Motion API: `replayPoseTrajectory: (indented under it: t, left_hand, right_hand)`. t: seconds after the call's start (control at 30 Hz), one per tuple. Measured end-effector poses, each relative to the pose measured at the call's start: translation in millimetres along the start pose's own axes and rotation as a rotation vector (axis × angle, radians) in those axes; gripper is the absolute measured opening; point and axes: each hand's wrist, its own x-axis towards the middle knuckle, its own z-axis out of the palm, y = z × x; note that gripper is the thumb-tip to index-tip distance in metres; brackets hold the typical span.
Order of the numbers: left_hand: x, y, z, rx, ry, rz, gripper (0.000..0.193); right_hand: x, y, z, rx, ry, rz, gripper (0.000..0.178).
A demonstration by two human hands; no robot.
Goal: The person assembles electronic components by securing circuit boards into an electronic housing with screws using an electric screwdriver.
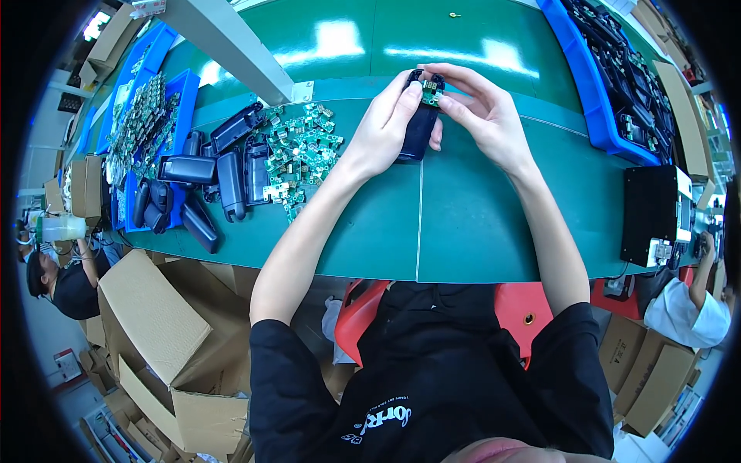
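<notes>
Over the green table my left hand (388,122) grips a dark plastic casing (417,136), which is long and hollow-looking. At its far end sits a small green circuit board (431,94) with a digit display. My right hand (491,122) closes on the board's right side with thumb and fingertips. Left of my hands lies a spread of loose green circuit boards (302,153). Beside them several dark casings (231,182) are heaped, some showing their hollow side.
A blue bin (187,104) heaped with circuit boards stands at the left, near a grey metal post (231,48). At the right are a blue tray (593,116) of dark parts and a black box-shaped device (647,216). An open cardboard box (166,316) stands below the table edge.
</notes>
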Motion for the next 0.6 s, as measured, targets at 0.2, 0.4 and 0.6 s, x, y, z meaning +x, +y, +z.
replayPoseTrajectory:
  t: [0.2, 0.4, 0.6]
  left_hand:
    - [0, 0, 2, 0.023, 0.021, 0.019, 0.039]
    - [0, 3, 3, -0.070, 0.039, -0.028, 0.038]
    - [-1, 7, 4, -0.025, 0.029, -0.033, 0.039]
  right_hand:
    - [-1, 0, 3, -0.050, 0.041, -0.042, 0.039]
    - [-2, -5, 10, 0.069, 0.043, 0.057, 0.039]
    - [-5, -6, 11, 0.044, 0.044, 0.023, 0.037]
